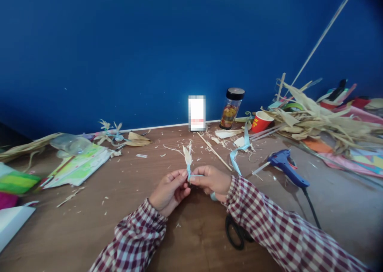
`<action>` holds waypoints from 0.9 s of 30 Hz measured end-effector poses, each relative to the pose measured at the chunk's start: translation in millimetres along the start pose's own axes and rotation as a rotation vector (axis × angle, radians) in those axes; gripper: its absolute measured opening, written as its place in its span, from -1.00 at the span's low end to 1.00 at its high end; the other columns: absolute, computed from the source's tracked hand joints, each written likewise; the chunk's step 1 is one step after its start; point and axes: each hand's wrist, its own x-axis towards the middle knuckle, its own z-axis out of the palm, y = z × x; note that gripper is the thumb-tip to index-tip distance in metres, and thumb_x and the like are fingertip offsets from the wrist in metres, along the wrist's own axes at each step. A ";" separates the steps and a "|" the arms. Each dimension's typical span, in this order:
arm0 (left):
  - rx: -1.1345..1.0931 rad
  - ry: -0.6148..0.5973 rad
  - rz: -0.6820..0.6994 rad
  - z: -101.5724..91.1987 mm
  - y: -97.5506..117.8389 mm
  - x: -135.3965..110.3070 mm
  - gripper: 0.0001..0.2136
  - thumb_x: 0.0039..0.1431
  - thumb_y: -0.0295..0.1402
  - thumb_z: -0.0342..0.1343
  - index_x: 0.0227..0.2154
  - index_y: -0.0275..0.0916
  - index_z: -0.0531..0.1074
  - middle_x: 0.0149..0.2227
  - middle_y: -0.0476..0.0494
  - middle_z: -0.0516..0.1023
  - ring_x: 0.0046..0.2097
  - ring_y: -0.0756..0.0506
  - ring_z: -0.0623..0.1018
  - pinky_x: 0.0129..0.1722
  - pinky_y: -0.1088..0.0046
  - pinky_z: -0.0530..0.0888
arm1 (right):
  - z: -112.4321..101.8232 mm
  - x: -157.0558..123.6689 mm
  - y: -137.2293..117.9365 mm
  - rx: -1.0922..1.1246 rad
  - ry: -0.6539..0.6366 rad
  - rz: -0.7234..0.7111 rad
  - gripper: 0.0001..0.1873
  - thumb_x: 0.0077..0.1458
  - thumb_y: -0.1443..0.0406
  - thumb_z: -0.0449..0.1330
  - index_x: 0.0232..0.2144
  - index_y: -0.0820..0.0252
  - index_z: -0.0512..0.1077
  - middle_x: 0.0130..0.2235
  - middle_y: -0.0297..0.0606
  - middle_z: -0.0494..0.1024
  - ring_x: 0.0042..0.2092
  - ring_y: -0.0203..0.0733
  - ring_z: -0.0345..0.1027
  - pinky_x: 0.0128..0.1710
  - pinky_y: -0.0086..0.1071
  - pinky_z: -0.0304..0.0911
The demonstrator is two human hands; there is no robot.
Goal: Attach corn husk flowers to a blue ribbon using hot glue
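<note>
Above left grip (170, 190) and right grip (216, 180) stands a pale tuft (187, 157).

No text can be read: the yellow lettering (255, 122) on the small red tapered paper cup (263, 122) is too small.

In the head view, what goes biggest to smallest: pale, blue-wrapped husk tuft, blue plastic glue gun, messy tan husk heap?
1. Tan husk heap
2. Blue glue gun
3. Pale husk tuft
</note>
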 end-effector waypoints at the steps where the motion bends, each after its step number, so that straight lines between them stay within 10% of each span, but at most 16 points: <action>1: -0.007 -0.015 -0.019 -0.3 0.6 0.1 -0.92 -0.07 -0.42 0.20 -0.50 -0.34 0.44 -0.64 0.05 0.34 -0.61 0.17 0.35 -0.57 0.71 0.45 | 0.0 -0.1 0.1 0.004 -0.006 0.010 -0.68 -0.24 0.13 0.28 -0.55 0.24 0.28 -0.69 -0.56 0.12 -0.66 -0.51 -0.18 -0.71 -0.54 -0.34; 27: 0.249 0.073 -0.063 -4.5 6.9 -2.4 -0.85 -0.19 -0.38 0.27 -0.54 -0.36 0.47 -0.65 0.05 0.33 -0.63 0.16 0.33 -0.57 0.69 0.41 | -4.5 0.2 1.9 -0.040 -0.044 0.097 -0.75 -0.16 0.19 0.20 -0.58 0.21 0.23 -0.74 -0.59 0.00 -0.70 -0.52 -0.28 -0.72 -0.52 -0.41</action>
